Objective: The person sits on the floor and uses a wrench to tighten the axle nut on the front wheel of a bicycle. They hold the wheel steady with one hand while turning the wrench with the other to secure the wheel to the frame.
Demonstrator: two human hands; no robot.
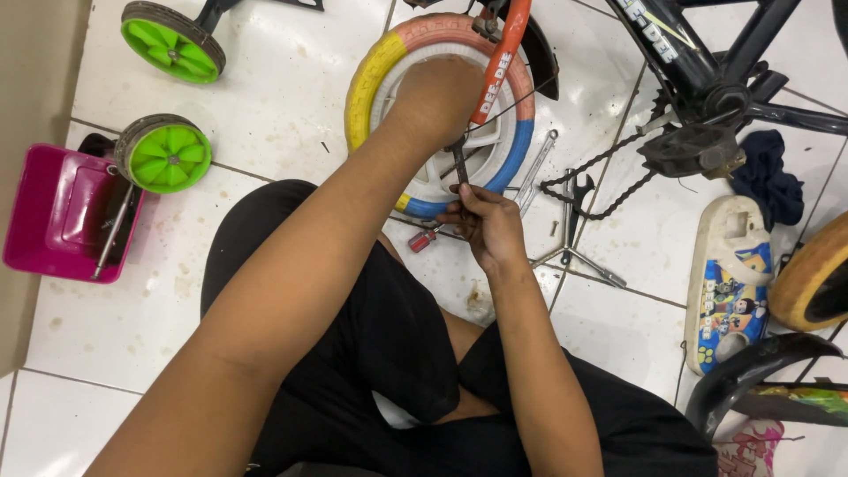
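The small black bicycle frame (707, 53) lies tipped over on the white tiled floor (265, 106), its chain (609, 177) slack and trailing off the crank, and the person sits cross-legged right up against the front wheel (389, 71) — a little one with a tyre banded in yellow, pink and blue, held in an orange fork (503, 62). The left hand (437, 93) is clamped down over the hub, fingers curled out of sight on the far side, so I cannot tell whether it grips the axle or just steadies the wheel. The right hand (486, 221) is closed around the lower end of a thin dark spanner (460, 166) that stands upright from the hub toward the lap. If that spanner slips off the nut, I'd judge the knuckles go straight into the wheel spokes or the tyre; the greasy, scuffed tiles would not help. A loose three-way wrench (574, 221) and a flat spanner (537, 168) lie just beside the wheel, and a red-handled screwdriver (424, 238) lies by the knee — easy to kick away. To the left a pink plastic tray (53, 212) holds a long metal rod (113, 234), with a green training wheel (163, 155) resting on its edge.
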